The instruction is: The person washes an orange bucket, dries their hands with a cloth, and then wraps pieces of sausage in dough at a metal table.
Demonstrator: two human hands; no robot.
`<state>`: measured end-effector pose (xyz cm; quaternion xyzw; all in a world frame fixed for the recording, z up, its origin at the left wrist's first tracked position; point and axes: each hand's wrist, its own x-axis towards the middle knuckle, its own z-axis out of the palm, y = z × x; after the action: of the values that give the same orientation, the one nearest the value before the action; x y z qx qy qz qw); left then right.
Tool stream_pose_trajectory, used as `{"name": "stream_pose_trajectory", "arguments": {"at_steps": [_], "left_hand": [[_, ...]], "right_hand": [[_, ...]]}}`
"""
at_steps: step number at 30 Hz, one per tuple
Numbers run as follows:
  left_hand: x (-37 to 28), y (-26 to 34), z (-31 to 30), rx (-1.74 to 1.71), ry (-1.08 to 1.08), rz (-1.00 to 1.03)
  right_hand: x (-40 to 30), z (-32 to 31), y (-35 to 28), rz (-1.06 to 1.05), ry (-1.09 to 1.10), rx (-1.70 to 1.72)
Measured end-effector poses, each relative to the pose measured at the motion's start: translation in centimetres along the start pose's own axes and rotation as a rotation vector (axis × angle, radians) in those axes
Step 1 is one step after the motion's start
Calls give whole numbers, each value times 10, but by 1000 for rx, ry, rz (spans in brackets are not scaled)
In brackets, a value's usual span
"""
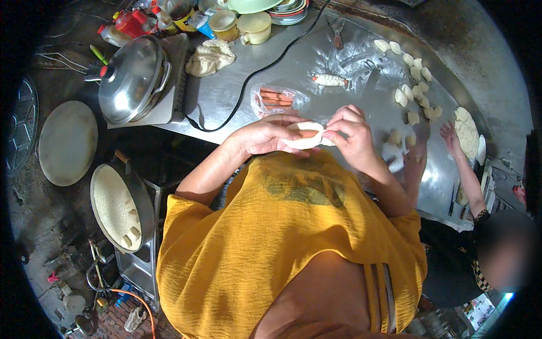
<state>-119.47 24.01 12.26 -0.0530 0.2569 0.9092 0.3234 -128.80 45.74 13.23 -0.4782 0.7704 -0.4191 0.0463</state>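
My left hand (266, 134) holds the left side of an oval dough wrapper (301, 144) with a sausage (307, 134) lying in it. At the wrapper's right end, the thumb and fingers of my right hand (349, 133) pinch the dough edge. Just beyond my left hand, several sausages (275, 98) lie in a clear plastic bag (300, 100). Farther off on the floured metal table (224, 93) rests a dough-wrapped sausage (331, 80), its ends showing. Pieces of flattened dough (401, 97) are spread at the right.
A co-worker's hand (449, 135) touches a large dough mass (466, 131) at the right. A lidded steel pan (133, 80) stands on a cooker at the left, its black cable (254, 73) crossing the table. Below is a steamer (114, 203) holding several dough pieces. Scissors (337, 36) lie at the back.
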Motion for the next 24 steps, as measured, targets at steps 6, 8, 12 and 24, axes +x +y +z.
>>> {"name": "stream_pose_trajectory", "arguments": {"at_steps": [6,8,12,24], "left_hand": [[1,-6,-13,153,55,60],[3,-6,-8,77,90,98],[8,-4,-2,-43,21,139],[12,-11,-10,194,-41,13]], "right_hand": [[8,-5,-8,9,-83,2],[4,-3,-12,-95,-32,-178],[0,2,-27,-195,78,-344],[8,-6,-15,-48,-64,-124]]}}
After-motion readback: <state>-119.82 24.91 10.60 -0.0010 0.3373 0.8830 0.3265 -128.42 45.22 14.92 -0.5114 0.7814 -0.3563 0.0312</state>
